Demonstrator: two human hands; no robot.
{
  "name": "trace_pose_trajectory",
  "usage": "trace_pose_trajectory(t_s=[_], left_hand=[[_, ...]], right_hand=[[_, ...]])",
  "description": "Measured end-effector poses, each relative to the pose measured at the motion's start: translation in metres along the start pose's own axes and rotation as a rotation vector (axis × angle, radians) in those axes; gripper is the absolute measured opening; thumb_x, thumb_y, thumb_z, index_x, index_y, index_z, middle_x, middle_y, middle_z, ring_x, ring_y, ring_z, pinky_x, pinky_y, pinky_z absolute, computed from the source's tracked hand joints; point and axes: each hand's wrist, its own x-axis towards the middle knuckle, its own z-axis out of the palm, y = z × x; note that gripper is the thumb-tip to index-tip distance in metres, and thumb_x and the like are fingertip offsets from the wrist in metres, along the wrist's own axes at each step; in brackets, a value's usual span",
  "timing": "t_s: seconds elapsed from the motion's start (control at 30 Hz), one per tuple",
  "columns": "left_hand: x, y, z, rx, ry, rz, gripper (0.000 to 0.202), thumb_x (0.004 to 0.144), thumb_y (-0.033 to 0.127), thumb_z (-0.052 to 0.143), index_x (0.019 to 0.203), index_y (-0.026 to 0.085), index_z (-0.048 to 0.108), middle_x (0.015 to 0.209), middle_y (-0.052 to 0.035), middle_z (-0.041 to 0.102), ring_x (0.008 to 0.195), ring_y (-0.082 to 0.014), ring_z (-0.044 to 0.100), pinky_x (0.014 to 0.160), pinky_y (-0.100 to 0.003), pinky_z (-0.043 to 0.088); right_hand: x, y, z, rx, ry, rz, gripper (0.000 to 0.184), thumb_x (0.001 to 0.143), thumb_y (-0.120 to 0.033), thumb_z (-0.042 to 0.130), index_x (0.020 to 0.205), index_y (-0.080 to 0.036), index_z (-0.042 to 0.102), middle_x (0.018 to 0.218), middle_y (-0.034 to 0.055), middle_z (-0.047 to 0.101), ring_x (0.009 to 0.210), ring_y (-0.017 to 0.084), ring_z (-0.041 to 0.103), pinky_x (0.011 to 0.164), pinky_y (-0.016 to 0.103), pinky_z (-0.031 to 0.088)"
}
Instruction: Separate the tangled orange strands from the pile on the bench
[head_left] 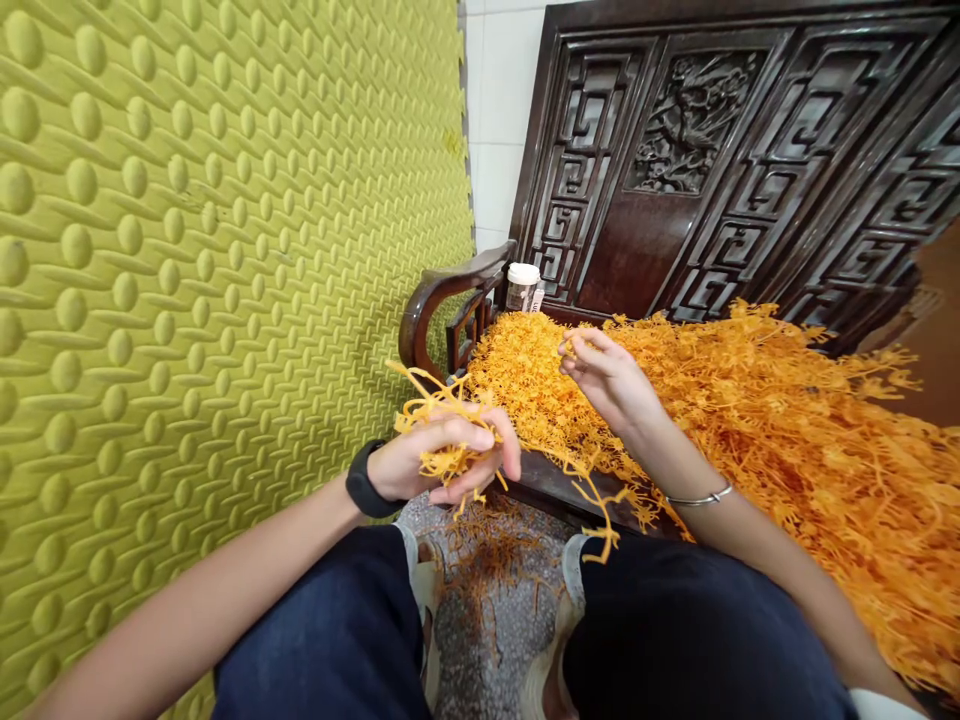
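My left hand [457,450] is closed around a bunch of thin orange plastic sprigs [427,395], whose stems stick out past the fingers. From this hand one long branching orange sprig [596,495] hangs toward the right knee. My right hand [604,375] is raised over the heap, its thumb and fingertips pinched together on a small orange piece [568,347], mostly covered by the fingers. Below it lies a heap of small orange plastic pieces [525,370]. To the right, a larger pile of long branching orange sprigs [810,450] spreads across the bench.
The dark carved wooden bench [637,250] has a curved armrest [427,310] on the left. A clear jar with a white lid [523,285] stands in its corner. Yellow-green padded panelling [225,250] fills the left side. Orange scraps [495,560] litter the speckled floor between my feet.
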Motion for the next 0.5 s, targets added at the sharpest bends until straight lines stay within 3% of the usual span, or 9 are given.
trace_pose_trajectory(t_s=[0.17,0.27,0.43,0.5], left_hand=[[0.0,-0.003,-0.01,-0.103,0.028,0.018,0.027,0.075,0.033,0.044,0.087,0.013,0.058,0.045,0.0034,0.047,0.029,-0.0079,0.04,0.034,-0.021,0.031],[0.002,-0.002,-0.013,-0.137,0.049,0.076,0.031,0.076,0.029,0.038,0.093,0.011,0.056,0.053,0.0003,0.053,0.033,-0.0115,0.049,0.037,-0.024,0.036],[0.003,0.002,-0.015,-0.176,0.113,0.146,0.043,0.072,0.027,0.036,0.107,0.007,0.051,0.068,-0.0059,0.062,0.052,-0.0209,0.061,0.054,-0.035,0.045],[0.002,0.002,-0.016,-0.205,0.128,0.163,0.048,0.072,0.027,0.035,0.114,0.007,0.047,0.076,-0.0086,0.064,0.063,-0.0244,0.063,0.061,-0.039,0.045]], right_hand=[[0.015,0.037,-0.01,-0.148,0.266,-0.024,0.024,0.068,-0.036,0.057,0.082,-0.017,0.054,0.085,0.0054,0.057,0.076,0.015,0.054,0.077,0.034,0.046],[0.033,0.052,-0.026,-0.267,0.359,-0.067,0.028,0.066,-0.029,0.056,0.09,-0.013,0.056,0.094,0.01,0.058,0.088,0.019,0.055,0.086,0.036,0.043],[0.05,0.066,-0.04,-0.526,0.218,0.205,0.07,0.059,-0.02,0.061,0.124,-0.016,0.037,0.128,0.017,0.039,0.113,0.031,0.043,0.092,0.049,0.036],[0.047,0.064,-0.034,-0.562,0.189,0.199,0.068,0.06,-0.02,0.061,0.124,-0.017,0.037,0.131,0.0165,0.036,0.116,0.032,0.04,0.093,0.049,0.035]])
